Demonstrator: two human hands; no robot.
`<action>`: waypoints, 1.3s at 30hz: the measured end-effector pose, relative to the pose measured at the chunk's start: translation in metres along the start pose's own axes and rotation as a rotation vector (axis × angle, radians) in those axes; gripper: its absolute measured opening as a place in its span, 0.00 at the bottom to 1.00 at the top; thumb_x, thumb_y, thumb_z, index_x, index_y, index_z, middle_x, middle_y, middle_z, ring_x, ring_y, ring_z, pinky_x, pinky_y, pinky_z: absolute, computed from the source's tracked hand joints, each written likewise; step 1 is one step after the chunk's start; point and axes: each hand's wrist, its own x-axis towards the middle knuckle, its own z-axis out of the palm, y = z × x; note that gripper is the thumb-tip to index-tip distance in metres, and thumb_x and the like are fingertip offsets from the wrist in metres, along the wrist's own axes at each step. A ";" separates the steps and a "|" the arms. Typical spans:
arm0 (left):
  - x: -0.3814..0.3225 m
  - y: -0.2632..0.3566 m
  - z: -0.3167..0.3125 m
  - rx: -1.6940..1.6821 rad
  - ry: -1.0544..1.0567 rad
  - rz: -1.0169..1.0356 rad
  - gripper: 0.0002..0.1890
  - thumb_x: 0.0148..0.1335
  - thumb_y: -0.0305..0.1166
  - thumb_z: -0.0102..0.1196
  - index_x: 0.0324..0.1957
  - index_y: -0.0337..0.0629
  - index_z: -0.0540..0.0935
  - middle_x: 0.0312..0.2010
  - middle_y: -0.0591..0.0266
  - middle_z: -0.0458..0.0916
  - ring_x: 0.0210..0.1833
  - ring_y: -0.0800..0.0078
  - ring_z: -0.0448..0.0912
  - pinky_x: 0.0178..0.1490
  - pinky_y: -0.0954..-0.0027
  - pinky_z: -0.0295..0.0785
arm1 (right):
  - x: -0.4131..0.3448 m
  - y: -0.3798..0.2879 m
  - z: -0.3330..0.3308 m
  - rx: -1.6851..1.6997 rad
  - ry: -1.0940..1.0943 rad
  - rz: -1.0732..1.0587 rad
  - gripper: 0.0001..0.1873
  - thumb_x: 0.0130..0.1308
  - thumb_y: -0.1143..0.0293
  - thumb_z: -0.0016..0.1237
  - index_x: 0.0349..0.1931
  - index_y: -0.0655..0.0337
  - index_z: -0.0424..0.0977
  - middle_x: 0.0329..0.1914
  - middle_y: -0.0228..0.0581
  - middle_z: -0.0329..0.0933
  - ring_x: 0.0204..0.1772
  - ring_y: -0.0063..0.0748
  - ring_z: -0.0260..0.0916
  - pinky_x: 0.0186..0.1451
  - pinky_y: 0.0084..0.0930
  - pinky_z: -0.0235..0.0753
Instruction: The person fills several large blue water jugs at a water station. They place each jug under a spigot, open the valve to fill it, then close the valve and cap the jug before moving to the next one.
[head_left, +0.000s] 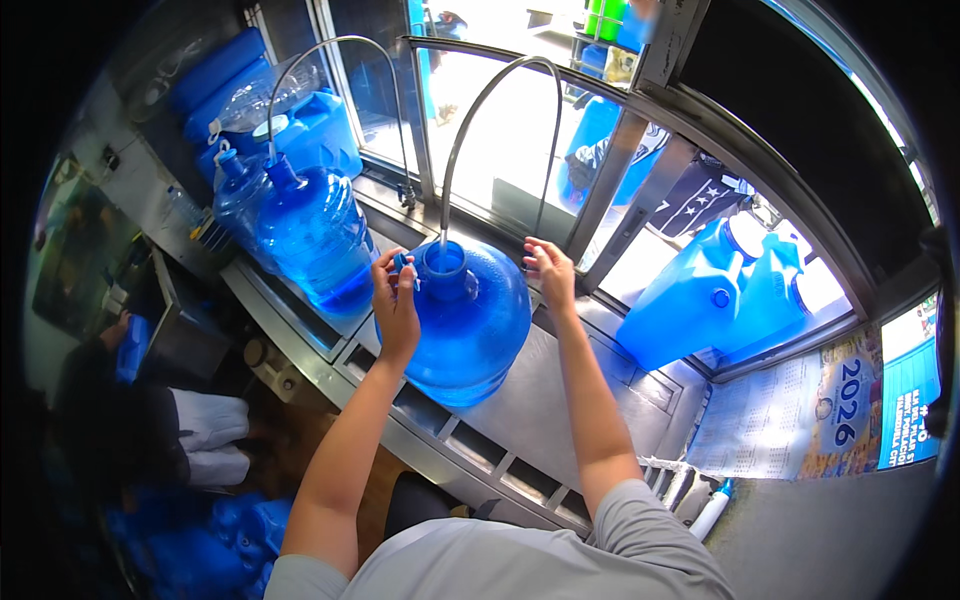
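In front of me a large round blue water jug (472, 337) stands upright on the steel counter, with a thin metal filling tube (480, 101) reaching down into its open neck (445, 268). Left of that neck, my left hand (397, 311) pinches a small blue cap (401, 261) with a whitish piece beside it. My right hand (553, 276) is raised at the jug's right side, fingers loosely curled and apart, with nothing seen in it. Further left, a second blue jug (315, 232) contains some water and has another metal tube (330, 39) in its neck.
Capped clear-blue jug (236, 187) and blue containers (322, 127) crowd the left end. Two light-blue containers (690, 292) stand by the right window. Slots line the steel counter's (517, 405) front edge. A person in white shorts (210, 435) is at lower left, near blue jugs (195, 547).
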 end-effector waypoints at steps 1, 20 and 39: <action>0.000 0.001 0.001 -0.019 -0.011 -0.002 0.16 0.70 0.36 0.48 0.55 0.40 0.70 0.42 0.64 0.76 0.37 0.83 0.70 0.42 0.80 0.66 | 0.013 0.008 -0.015 0.018 0.035 0.081 0.13 0.69 0.71 0.43 0.49 0.60 0.78 0.46 0.36 0.80 0.40 0.21 0.75 0.40 0.19 0.74; 0.009 0.009 -0.001 0.259 -0.020 0.014 0.29 0.68 0.57 0.36 0.43 0.38 0.76 0.22 0.69 0.64 0.23 0.84 0.58 0.27 0.73 0.49 | 0.153 0.217 -0.016 -0.916 -0.129 0.541 0.48 0.52 0.68 0.56 0.73 0.51 0.47 0.62 0.57 0.70 0.63 0.48 0.70 0.64 0.34 0.69; 0.009 0.012 0.002 0.210 -0.029 0.053 0.24 0.70 0.50 0.38 0.44 0.38 0.75 0.25 0.67 0.70 0.25 0.83 0.62 0.29 0.76 0.55 | 0.103 0.186 -0.009 -1.200 -0.060 0.439 0.45 0.55 0.70 0.54 0.73 0.51 0.47 0.79 0.41 0.39 0.66 0.54 0.65 0.59 0.50 0.74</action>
